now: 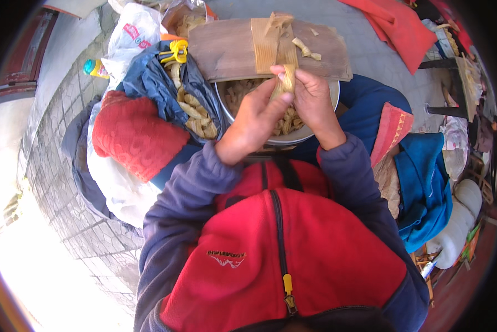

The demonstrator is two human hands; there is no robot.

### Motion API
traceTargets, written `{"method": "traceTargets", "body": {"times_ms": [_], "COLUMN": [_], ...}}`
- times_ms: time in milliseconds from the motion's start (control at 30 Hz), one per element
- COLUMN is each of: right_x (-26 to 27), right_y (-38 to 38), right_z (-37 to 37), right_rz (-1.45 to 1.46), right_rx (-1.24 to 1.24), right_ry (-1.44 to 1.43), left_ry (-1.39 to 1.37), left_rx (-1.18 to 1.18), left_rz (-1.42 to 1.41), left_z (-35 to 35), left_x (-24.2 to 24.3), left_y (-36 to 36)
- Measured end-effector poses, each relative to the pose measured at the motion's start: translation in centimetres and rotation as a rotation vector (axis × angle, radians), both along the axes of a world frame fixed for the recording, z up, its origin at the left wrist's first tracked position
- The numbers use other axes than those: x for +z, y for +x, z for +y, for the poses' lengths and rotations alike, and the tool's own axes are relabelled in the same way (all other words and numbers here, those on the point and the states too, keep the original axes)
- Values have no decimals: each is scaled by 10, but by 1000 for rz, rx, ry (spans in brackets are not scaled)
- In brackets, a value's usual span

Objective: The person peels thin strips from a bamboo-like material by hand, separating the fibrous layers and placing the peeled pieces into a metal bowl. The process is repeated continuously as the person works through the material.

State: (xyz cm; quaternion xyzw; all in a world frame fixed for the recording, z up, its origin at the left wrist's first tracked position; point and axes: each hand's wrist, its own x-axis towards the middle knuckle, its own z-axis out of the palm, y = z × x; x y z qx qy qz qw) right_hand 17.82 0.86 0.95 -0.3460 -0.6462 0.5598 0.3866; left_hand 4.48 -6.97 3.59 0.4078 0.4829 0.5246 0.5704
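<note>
Between my two hands is a folded strip of dried, straw-coloured leaf [289, 79]. My left hand [252, 114] grips its lower end between thumb and fingers. My right hand [313, 95] pinches it from the other side, fingertips near its top. Below them, a metal basin [335, 97] holds many small folded leaf pieces [289, 122], partly hidden by my hands. A worn wooden board [223, 52] lies across the basin's far rim. On it rest a lighter wooden piece [264, 50] and a knotted leaf strip [306, 49].
Left of the basin, a dark blue plastic bag [149, 74] with a yellow clip [178, 51] holds more leaf strips [194, 112]. A red towel [136, 128] covers my left knee. A white plastic bag [134, 29] and a small green-capped container [95, 68] stand beyond. Blue cloth [425, 186] hangs at right.
</note>
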Motion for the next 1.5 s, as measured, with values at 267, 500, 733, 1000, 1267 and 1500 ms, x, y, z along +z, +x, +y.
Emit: {"method": "traceTargets", "body": {"times_ms": [267, 500, 733, 1000, 1267, 1500], "right_x": [8, 0, -12, -42, -26, -25], "right_y": [3, 6, 8, 19, 14, 10], "right_z": [-9, -6, -6, -26, -30, -26], "right_rz": [-502, -609, -512, 70, 301, -262], "right_rx": [-89, -99, -60, 233, 208, -21], "right_ry": [422, 687, 683, -709, -883, 368], "left_ry": [-204, -76, 196, 593, 354, 82], "left_rx": [-142, -87, -22, 44, -69, -64], "left_rz": [-70, -43, 693, 1159, 904, 864], "left_z": [10, 2, -3, -9, -10, 0], "left_x": [-28, -51, -64, -46, -31, -33], "left_y": [-17, -7, -20, -28, -26, -8]}}
